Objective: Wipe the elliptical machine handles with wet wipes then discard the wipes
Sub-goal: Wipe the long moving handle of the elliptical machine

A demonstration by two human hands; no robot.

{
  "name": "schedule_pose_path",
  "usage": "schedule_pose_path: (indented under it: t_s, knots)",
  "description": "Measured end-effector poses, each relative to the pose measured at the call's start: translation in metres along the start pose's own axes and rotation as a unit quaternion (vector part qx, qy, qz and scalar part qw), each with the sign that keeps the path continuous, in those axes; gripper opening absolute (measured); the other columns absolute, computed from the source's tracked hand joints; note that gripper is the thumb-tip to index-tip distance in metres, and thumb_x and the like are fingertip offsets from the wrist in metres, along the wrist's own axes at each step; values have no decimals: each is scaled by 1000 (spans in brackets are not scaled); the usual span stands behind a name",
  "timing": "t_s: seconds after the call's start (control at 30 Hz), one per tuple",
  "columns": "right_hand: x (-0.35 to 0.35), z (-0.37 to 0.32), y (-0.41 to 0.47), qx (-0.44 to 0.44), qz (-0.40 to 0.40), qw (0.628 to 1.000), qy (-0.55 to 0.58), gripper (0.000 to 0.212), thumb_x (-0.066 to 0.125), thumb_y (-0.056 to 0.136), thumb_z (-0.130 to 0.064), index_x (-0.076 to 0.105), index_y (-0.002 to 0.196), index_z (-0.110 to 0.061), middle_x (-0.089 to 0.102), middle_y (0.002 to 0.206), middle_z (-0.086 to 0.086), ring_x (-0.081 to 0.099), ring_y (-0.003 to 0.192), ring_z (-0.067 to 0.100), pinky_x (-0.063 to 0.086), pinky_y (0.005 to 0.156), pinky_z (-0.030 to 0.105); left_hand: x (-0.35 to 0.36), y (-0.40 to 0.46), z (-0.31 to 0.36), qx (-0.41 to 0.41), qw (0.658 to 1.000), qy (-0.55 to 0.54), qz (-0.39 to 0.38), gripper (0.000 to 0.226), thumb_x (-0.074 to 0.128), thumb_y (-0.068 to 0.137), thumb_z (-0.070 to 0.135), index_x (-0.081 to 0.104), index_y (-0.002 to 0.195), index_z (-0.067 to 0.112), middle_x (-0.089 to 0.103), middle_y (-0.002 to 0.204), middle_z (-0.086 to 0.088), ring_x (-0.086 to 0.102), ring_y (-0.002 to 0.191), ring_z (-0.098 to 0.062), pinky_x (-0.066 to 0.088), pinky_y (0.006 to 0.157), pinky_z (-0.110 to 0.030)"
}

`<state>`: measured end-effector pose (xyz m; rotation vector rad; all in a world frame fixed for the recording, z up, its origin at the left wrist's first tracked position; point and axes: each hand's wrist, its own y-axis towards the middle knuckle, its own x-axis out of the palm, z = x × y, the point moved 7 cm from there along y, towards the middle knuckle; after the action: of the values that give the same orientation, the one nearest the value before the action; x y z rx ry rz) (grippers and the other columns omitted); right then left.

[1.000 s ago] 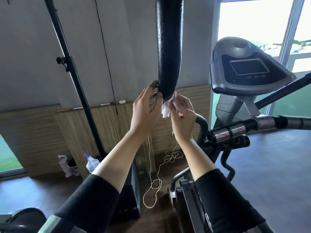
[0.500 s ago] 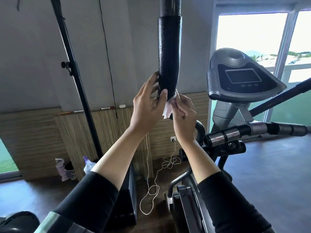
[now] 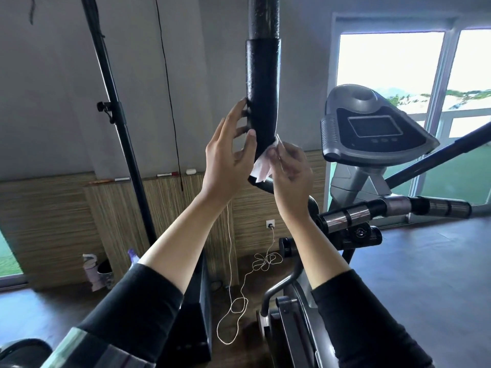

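Dim gym room, dark floor below, grey wall above striped wood panelling. Closest in, two black sleeves pushed up the forearms, both arms raised toward the middle of the view.

Up at the handle now: thick black foam grip, glossy and beaded with wet, standing nearly upright and curving at its lower end into a black tube. Bare textured post continuing above it out of the top of the view.

Left hand on the left flank of the grip, fingers spread and nearly straight, fingertips and thumb tip touching the foam, nothing held. Right hand at the lower end of the grip, fingers curled, pinching the wet wipe and pressing it against the foam. Wipe white, crumpled, hanging down in a loose fold between the two hands.

Just beyond, right of the hands: chrome-banded fixed bars of the elliptical, then the grey console with its dark blank screen and three small buttons. Below, a white cord looped on the floor, running up to a wall socket. Left, a black stand pole leaning upward, bottles at its foot by the panelling. Farthest back, a bright window with greenery outside.
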<state>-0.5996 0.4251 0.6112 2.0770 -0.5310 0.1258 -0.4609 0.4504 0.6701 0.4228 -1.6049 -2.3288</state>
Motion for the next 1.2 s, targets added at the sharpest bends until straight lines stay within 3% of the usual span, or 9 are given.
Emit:
schedule_pose_path:
  t_s: [0.17,0.33,0.47,0.57,0.77,0.87,0.97,1.07,1.2]
  knots:
    - [4,-26,12,-32,-13,999,-11,20,59,91,-12,67,105,0,62,103,12,61,95,23,52,85,46,-2,8,9,33,999,10,9,46,53,93,-1,44,138,1,56,131,-10,52,105,20,44,79,0]
    - [9,-49,28,-54,1,998,14,21,60,91,-11,68,109,-3,59,108,9,58,102,16,50,91,37,-5,15,18,49,999,11,20,45,54,92,-1,47,136,0,54,128,0,53,105,18,45,90,-9]
    - [2,-37,15,-32,15,999,6,21,66,87,-13,71,104,-3,65,101,8,62,97,17,52,87,33,-6,16,24,62,998,20,3,46,54,92,-1,46,137,3,51,128,5,60,99,7,44,89,-8]
    - [0,-43,18,-8,38,999,23,19,70,83,-12,71,102,-7,69,99,7,65,95,17,53,87,40,-5,19,28,60,998,18,-15,47,54,91,-1,46,137,4,50,128,5,64,98,-5,44,88,-8]
    - [9,-81,55,-11,38,997,60,18,73,81,-15,73,98,-11,67,99,1,63,97,10,52,90,40,-4,37,40,65,997,9,-33,54,52,86,-6,43,139,5,48,130,4,62,107,-19,42,89,-6]
    - [4,-74,43,-11,28,999,42,19,72,82,-13,72,100,-6,67,100,3,63,97,10,52,91,34,-4,39,40,64,997,-1,-40,55,51,88,-5,41,141,9,45,133,7,62,107,-14,41,87,-5]
    - [0,-64,28,-5,24,999,23,18,71,83,-12,72,100,-6,68,101,6,63,97,14,52,91,36,-5,40,37,69,996,-5,-56,56,50,90,-4,39,144,9,42,140,5,56,115,-9,42,92,-8]
    - [6,-78,41,-29,42,999,17,13,72,82,-15,74,95,-12,68,100,3,65,94,16,53,86,39,-5,43,36,82,994,1,-67,59,49,89,-5,37,145,8,39,148,-2,47,126,-3,43,96,-12]
    - [15,-97,67,-59,66,996,8,12,73,82,-23,71,92,-29,69,100,-4,66,93,13,54,85,41,-5,44,35,83,992,-17,-95,62,49,90,-4,32,148,12,33,152,2,50,123,0,54,88,-21]
